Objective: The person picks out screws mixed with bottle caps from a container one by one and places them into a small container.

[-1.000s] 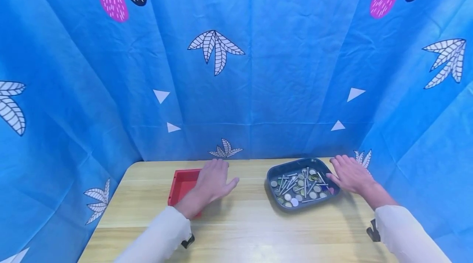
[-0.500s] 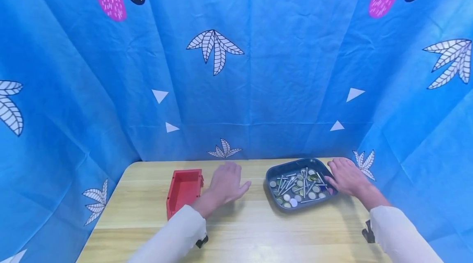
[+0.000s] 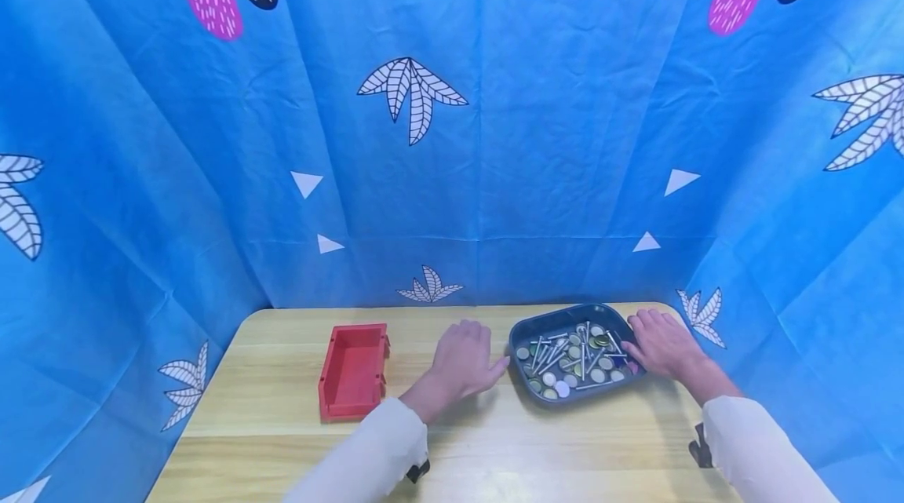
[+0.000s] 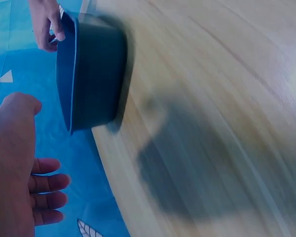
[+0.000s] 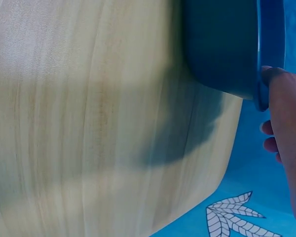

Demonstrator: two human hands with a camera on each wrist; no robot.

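Note:
A dark blue-grey plastic basin [image 3: 526, 389] stands at the back right of the table, holding several metal bolts [image 3: 582, 362] and round caps or discs [image 3: 549, 379]. My right hand [image 3: 664, 346] is at its right end; the thumb [image 5: 274, 74] lies over the rim and the fingers [image 5: 270, 144] curl below, outside the wall. My left hand [image 3: 462, 362] hovers just left of the basin, thumb pointing at it. In the left wrist view its fingers [image 4: 49, 183] are loosely bent and hold nothing, a gap between them and the basin.
A red open-front plastic bin [image 3: 353, 373] rests at the left of the wooden table [image 3: 494, 456]. Blue patterned cloth [image 3: 480, 173] hangs behind the table and on both sides. The basin is close to the table's back edge.
My left hand has moved right, from over the red bin to beside the basin, uncovering the bin. My right hand has shifted slightly at the basin's right rim.

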